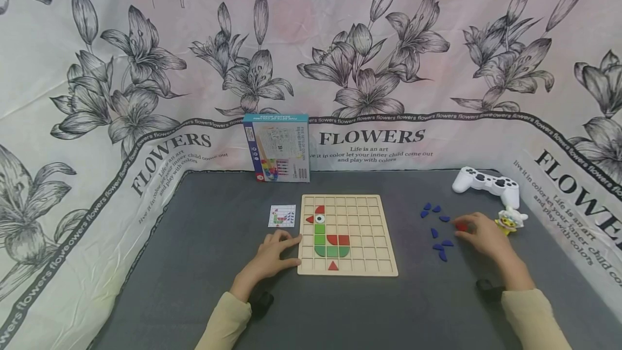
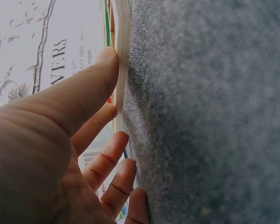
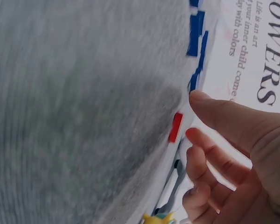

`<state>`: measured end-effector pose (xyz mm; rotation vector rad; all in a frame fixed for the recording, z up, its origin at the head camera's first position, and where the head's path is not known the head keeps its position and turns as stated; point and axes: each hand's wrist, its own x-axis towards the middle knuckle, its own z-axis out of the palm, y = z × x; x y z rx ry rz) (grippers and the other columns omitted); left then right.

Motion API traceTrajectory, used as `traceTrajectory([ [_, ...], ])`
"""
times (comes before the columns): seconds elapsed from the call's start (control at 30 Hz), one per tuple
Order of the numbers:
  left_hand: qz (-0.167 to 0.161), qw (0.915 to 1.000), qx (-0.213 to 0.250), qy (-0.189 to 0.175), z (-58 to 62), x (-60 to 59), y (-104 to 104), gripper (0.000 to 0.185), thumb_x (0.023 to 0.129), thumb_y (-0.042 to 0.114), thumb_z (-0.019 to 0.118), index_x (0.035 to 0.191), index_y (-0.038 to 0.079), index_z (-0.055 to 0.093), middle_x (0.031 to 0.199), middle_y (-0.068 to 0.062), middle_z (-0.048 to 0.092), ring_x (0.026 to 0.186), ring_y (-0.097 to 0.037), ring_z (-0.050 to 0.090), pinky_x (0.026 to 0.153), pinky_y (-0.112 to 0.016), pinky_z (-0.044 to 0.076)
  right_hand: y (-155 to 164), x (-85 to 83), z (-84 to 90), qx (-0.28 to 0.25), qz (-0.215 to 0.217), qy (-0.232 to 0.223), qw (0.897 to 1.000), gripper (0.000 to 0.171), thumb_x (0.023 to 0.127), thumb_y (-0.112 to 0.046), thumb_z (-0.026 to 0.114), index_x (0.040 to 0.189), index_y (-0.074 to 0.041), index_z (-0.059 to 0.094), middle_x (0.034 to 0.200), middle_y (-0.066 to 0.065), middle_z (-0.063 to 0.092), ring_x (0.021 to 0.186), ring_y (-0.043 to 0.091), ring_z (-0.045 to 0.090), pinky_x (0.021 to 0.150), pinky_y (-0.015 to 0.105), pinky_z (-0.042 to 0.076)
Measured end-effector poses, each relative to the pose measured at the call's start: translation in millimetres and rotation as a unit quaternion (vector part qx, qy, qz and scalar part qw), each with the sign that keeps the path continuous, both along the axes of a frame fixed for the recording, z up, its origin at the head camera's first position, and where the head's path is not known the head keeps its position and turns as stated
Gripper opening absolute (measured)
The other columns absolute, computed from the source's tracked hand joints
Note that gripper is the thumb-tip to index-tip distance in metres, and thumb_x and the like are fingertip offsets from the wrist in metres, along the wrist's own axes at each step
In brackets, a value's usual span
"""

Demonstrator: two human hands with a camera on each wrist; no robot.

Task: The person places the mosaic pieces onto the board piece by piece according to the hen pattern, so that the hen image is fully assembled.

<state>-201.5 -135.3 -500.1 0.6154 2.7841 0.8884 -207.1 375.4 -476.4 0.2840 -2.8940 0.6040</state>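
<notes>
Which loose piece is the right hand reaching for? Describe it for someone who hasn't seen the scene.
Start at the wooden grid board and look right to the scattered blue pieces. At the right hand's fingertips lies the red piece, the only red one among them.

sleeves [image 1: 228, 320]: beige, long | wrists: black straps, probably camera mounts | hands bare
</notes>
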Motion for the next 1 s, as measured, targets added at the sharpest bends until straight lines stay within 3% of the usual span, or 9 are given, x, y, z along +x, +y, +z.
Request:
traceTrajectory([
  [0.37, -0.003, 1.0, -0.003, 0.002, -1.5, 0.2, 0, 0.06, 0.082, 0.037, 0.068, 0.136, 0.017, 0.049, 0.115, -0.003, 0.043, 0.097, -0.022, 0.034, 0.083, -0.046, 0.031, 11, -1.9, -4.2, 0.012, 0.014, -0.013, 1.0, 0.028, 0.076, -0.004, 0.069, 0.102, 0.004, 0.066, 0.099, 0.027, 0.058, 0.091, 0.044, 0.055, 0.074, 0.053, 0.042],
  [0.5, -0.002, 1.0, 0.001, 0.001, -0.8, -0.1, -1, 0.06, 0.082, 0.037, 0.068, 0.136, 0.017, 0.049, 0.115, -0.003, 0.043, 0.097, -0.022, 0.034, 0.084, -0.047, 0.03, 12, -2.8, -4.4, 0.015, 0.001, -0.033, 0.999, 0.026, 0.077, -0.009, 0.07, 0.1, 0.003, 0.067, 0.093, 0.022, 0.06, 0.076, 0.031, 0.056, 0.064, 0.042, 0.042],
  [0.63, 0.001, 1.0, 0.0, -0.002, -0.3, -0.3, 0, 0.06, 0.082, 0.037, 0.068, 0.136, 0.017, 0.049, 0.114, -0.003, 0.043, 0.098, -0.022, 0.034, 0.084, -0.047, 0.03, 10, -3.1, -3.3, 0.016, 0.001, -0.046, 0.999, 0.027, 0.078, -0.015, 0.072, 0.099, 0.002, 0.067, 0.085, 0.014, 0.06, 0.066, 0.015, 0.048, 0.057, 0.032, 0.037],
  [0.8, 0.001, 1.0, -0.003, -0.002, -0.8, -0.2, 0, 0.06, 0.082, 0.037, 0.068, 0.136, 0.017, 0.049, 0.114, -0.003, 0.042, 0.098, -0.022, 0.034, 0.084, -0.047, 0.03, -2, -1.0, 3.3, 0.012, 0.006, -0.038, 0.999, 0.025, 0.08, -0.017, 0.071, 0.099, -0.001, 0.068, 0.087, 0.011, 0.062, 0.07, 0.015, 0.052, 0.06, 0.033, 0.039],
  [1.0, 0.001, 1.0, -0.002, -0.004, -1.4, -0.8, 0, 0.06, 0.083, 0.038, 0.068, 0.136, 0.017, 0.049, 0.115, -0.003, 0.042, 0.098, -0.022, 0.033, 0.084, -0.047, 0.03, -26, 0.4, 15.8, 0.0, 0.003, -0.069, 0.998, 0.027, 0.083, -0.02, 0.069, 0.104, -0.004, 0.066, 0.092, 0.012, 0.061, 0.068, 0.013, 0.051, 0.055, 0.031, 0.038],
])
